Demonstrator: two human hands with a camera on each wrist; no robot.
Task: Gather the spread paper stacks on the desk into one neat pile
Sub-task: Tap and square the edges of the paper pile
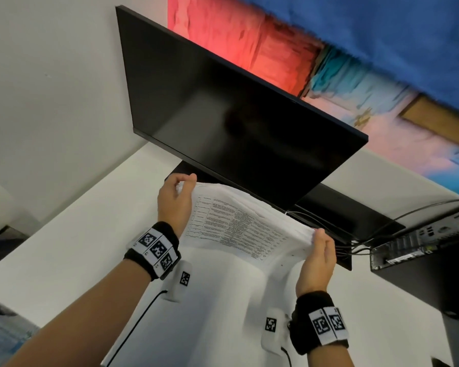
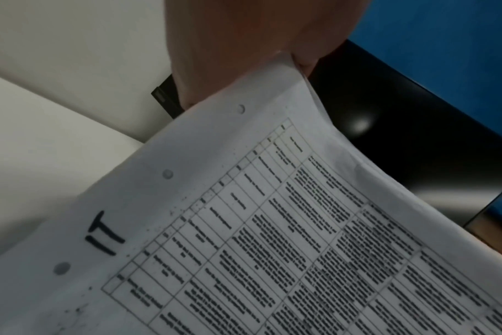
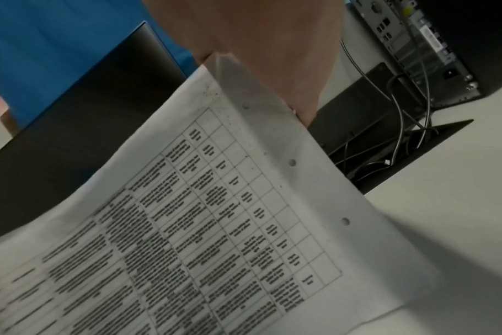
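A stack of white sheets (image 1: 239,223) printed with a table hangs lifted above the white desk (image 1: 77,247), sagging in the middle, just in front of the monitor. My left hand (image 1: 174,200) pinches its left edge near the far corner. On the opposite side my right hand (image 1: 317,258) grips the right edge. In the left wrist view the paper stack (image 2: 272,226) shows punch holes and a handwritten "IT", with my left hand (image 2: 244,49) holding its corner. The right wrist view has the paper stack (image 3: 201,226) held at its top corner by my right hand (image 3: 267,45).
A black monitor (image 1: 236,115) stands close behind the paper. A black cable tray with several cables (image 1: 347,245) and a black computer case (image 1: 421,250) sit to the right. A black cable (image 1: 138,319) runs across the desk beneath my left forearm.
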